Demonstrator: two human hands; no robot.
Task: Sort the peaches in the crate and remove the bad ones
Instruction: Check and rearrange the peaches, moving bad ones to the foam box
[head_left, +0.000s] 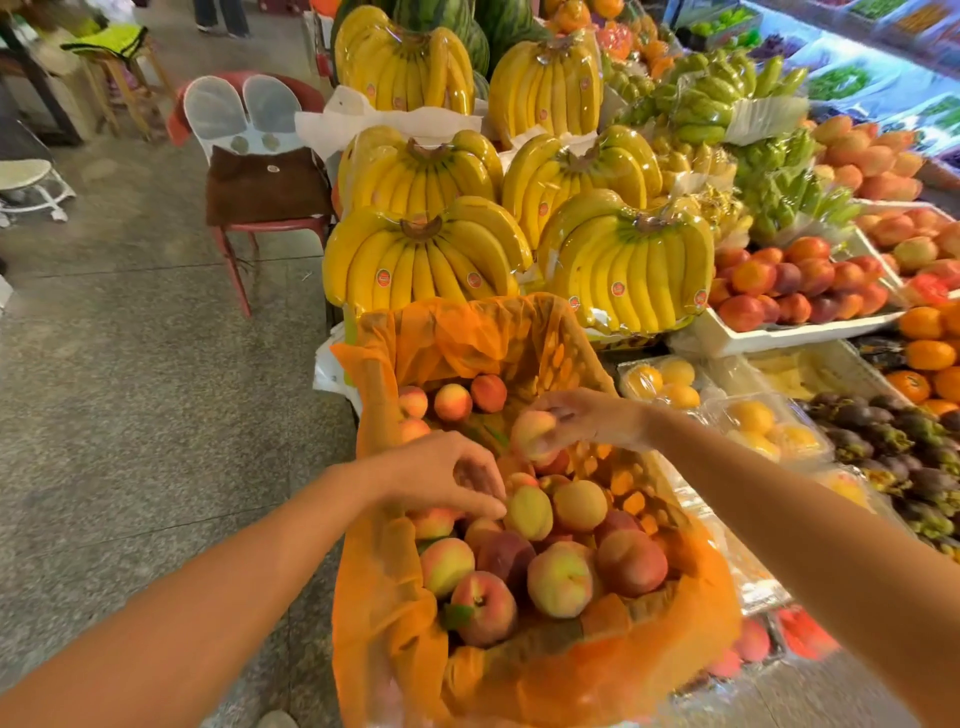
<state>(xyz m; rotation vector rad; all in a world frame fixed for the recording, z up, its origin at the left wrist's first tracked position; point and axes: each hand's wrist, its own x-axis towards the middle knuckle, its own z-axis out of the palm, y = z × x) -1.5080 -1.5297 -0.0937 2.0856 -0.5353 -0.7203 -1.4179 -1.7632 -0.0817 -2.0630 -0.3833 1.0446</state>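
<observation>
So far, little looks settled. The right hand (587, 415) is clamped on one peach (534, 434), its fingers curled over it from above, and holds it over the middle of the crate (363, 597). The left hand (441, 478) sits lower and nearer the person. Its fingers are loosely curled and grip nothing that I can see, and its thumb tip touches a yellow-green fruit at the top of the pile (561, 577).

That pile lies under and behind the left hand, toward the person, and fills the near half of the crate. Beyond both hands, at the far end, four far peaches (452, 401) lie apart on the orange liner (467, 332), with bare liner around them. My guess is that these are the ones already checked and the pile is what remains, so most of the sorting is still to do. No heap of rejects shows anywhere near either hand. Whether the held peach is good or bad cannot be told from here.

As for writing, the bananas (426, 260) past the far end carry small round red stickers (383, 277), too small to read. Nothing else legible shows.
</observation>
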